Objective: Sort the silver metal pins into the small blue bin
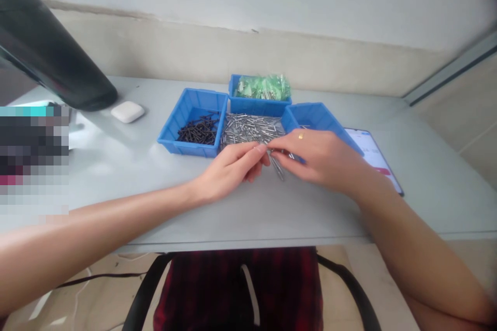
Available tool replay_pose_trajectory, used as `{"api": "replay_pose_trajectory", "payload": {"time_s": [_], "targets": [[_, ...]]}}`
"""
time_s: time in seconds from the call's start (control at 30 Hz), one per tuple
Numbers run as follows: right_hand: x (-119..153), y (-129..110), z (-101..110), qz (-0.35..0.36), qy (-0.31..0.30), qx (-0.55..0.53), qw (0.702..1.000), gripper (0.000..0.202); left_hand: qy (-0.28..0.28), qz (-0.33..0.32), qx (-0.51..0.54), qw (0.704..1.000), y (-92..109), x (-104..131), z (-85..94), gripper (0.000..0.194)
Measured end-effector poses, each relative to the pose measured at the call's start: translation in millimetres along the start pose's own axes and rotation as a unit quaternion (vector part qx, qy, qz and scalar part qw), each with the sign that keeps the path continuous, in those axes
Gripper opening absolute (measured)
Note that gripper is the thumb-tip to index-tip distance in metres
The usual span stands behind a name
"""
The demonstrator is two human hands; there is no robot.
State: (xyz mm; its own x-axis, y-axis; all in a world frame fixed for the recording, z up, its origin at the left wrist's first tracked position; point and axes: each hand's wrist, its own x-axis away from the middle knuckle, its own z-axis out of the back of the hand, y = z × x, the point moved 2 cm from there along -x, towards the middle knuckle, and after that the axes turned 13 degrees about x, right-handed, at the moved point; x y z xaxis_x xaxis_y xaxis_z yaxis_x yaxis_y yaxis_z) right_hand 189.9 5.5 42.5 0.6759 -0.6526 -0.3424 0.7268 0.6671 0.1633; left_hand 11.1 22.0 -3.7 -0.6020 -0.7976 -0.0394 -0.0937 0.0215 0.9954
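Note:
My left hand (236,165) is closed, thumb pressed to the forefinger. Its tips meet those of my right hand (314,158), which is closed too and wears a ring. Small silver metal pins (291,155) show between the right hand's fingers. What the left fingertips pinch is too small to make out. Below the meeting fingertips a few longer silver pins (277,168) stick out; I cannot tell whether they are held or lie on the table. Just beyond the hands spreads a heap of loose silver pins (252,126).
Around the heap stand a blue bin (166,137) of dark screw-like pieces, a blue bin (260,106) with a green plastic bag (264,87), and another blue bin (310,114). A phone (367,147) lies right; a white case (127,112) and dark cylinder (62,51) are left.

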Motion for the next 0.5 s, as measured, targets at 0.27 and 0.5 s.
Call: {"api": "replay_pose_trajectory", "payload": {"time_s": [0.27, 0.5], "targets": [[0.2, -0.9, 0.1, -0.006, 0.001, 0.002, 1.000, 0.023, -0.005, 0.001, -0.004, 1.000, 0.5, -0.1, -0.2, 0.038], [-0.3, -0.6, 0.8, -0.030, -0.025, 0.000, 0.999, 0.023, 0.000, 0.006, 0.002, 1.000, 2.4, 0.8, -0.7, 0.038]]}}
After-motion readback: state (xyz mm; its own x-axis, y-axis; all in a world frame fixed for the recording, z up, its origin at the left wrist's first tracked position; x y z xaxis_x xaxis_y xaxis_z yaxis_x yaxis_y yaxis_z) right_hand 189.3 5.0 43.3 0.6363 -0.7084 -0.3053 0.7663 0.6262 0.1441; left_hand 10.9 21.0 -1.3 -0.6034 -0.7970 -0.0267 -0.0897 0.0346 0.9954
